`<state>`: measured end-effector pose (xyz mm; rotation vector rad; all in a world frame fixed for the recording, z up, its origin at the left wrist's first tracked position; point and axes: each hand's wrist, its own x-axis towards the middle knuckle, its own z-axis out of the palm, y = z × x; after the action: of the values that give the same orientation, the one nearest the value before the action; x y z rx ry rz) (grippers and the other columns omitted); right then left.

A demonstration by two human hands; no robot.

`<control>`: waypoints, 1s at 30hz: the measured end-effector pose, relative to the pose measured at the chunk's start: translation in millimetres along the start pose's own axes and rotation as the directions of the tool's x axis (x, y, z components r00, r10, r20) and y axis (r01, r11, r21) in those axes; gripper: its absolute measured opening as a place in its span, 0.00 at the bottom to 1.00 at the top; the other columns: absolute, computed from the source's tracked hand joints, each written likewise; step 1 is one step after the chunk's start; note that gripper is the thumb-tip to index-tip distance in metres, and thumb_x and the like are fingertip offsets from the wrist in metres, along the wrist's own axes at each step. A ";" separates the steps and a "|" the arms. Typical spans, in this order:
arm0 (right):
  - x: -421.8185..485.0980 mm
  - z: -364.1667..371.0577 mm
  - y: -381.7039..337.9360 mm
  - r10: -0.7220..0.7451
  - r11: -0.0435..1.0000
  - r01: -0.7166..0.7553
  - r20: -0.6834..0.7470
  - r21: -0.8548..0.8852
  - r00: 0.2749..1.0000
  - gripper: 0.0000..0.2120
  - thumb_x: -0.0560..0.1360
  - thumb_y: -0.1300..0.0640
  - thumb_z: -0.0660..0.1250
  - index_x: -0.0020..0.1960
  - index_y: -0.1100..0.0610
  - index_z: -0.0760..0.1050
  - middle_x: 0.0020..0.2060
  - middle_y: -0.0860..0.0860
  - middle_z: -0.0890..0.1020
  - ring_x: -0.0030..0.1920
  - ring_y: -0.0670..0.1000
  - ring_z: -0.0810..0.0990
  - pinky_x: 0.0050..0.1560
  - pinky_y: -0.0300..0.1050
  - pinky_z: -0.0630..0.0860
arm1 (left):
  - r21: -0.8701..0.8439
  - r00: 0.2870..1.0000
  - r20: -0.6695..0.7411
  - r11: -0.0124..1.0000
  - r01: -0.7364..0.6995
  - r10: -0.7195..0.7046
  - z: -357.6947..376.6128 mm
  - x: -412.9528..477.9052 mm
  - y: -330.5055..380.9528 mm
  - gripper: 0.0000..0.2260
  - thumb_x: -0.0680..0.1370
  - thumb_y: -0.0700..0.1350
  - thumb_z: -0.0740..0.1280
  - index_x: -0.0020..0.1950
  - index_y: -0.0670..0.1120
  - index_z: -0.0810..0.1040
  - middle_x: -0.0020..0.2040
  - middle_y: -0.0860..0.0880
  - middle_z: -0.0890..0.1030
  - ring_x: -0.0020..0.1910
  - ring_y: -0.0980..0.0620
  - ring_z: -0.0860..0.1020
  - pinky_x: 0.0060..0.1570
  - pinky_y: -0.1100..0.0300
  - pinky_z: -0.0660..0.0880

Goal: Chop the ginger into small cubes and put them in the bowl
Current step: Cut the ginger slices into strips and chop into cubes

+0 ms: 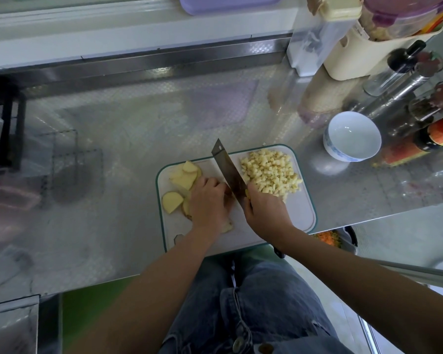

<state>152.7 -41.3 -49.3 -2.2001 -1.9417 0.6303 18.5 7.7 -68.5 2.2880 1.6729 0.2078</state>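
right hand (pixel 264 213) is wrapped round the handle of a broad steel cleaver (pixel 228 169), with the blade down across a white plastic cutting board with a green rim (pixel 301 215). left hand (pixel 207 200) has its fingers curled over pale yellow ginger slices (pixel 183 178), pinning them right beside the blade. a heap of small ginger cubes (pixel 271 172) sits on the board's right half. the round white ceramic bowl with blue pattern (pixel 352 135) stands off the board near its far right corner, on the shiny steel counter (pixel 138 123).
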 end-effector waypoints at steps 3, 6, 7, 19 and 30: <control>1.7 2.8 -1.6 0.005 1.000 -0.005 0.009 -0.003 1.000 0.06 0.81 0.54 0.55 0.52 0.56 0.66 0.29 0.48 0.69 0.27 0.51 0.68 0.26 0.42 0.58 | -0.020 1.000 -0.026 1.000 0.005 -0.006 -0.1 0.9 0.2 0.04 0.74 0.47 0.70 0.48 0.48 0.81 0.45 0.49 0.79 0.49 0.49 0.71 0.45 0.57 0.68; 6.4 1.4 2.2 0.034 0.998 -0.034 0.001 0.044 0.999 0.06 0.81 0.54 0.56 0.51 0.56 0.66 0.29 0.49 0.69 0.29 0.54 0.70 0.30 0.44 0.62 | -0.051 1.000 -0.024 0.999 0.000 -0.001 -0.6 0.5 0.0 0.04 0.74 0.47 0.70 0.46 0.49 0.82 0.43 0.49 0.79 0.48 0.48 0.71 0.45 0.57 0.67; 8.1 -0.2 4.8 0.057 0.997 -0.057 -0.008 0.061 0.998 0.06 0.81 0.54 0.55 0.51 0.57 0.66 0.30 0.50 0.70 0.30 0.54 0.71 0.31 0.44 0.64 | -0.067 1.000 -0.018 0.998 0.001 -0.002 -0.9 0.7 -0.4 0.03 0.73 0.47 0.70 0.45 0.49 0.82 0.43 0.50 0.79 0.48 0.49 0.71 0.46 0.56 0.68; -7.2 0.8 -3.0 -0.004 0.995 0.003 0.010 0.100 1.000 0.04 0.80 0.55 0.57 0.47 0.53 0.64 0.28 0.47 0.69 0.28 0.50 0.69 0.27 0.41 0.60 | -0.101 0.998 -0.062 0.995 -0.010 0.003 -12.7 -12.4 -19.1 0.08 0.72 0.40 0.69 0.50 0.46 0.79 0.49 0.47 0.77 0.52 0.47 0.70 0.49 0.57 0.67; 1.5 -33.1 17.9 0.035 0.999 -0.034 -0.128 0.012 0.991 0.08 0.78 0.50 0.60 0.50 0.56 0.68 0.31 0.52 0.76 0.31 0.56 0.75 0.30 0.47 0.70 | -0.339 0.987 0.116 0.930 0.141 -0.107 -18.5 -2.8 -7.9 0.09 0.80 0.45 0.61 0.52 0.42 0.79 0.44 0.46 0.78 0.46 0.48 0.75 0.45 0.53 0.72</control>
<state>182.4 -37.0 -26.5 -2.2133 -1.8375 0.4890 5.0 10.1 -53.4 1.8982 1.5822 0.3305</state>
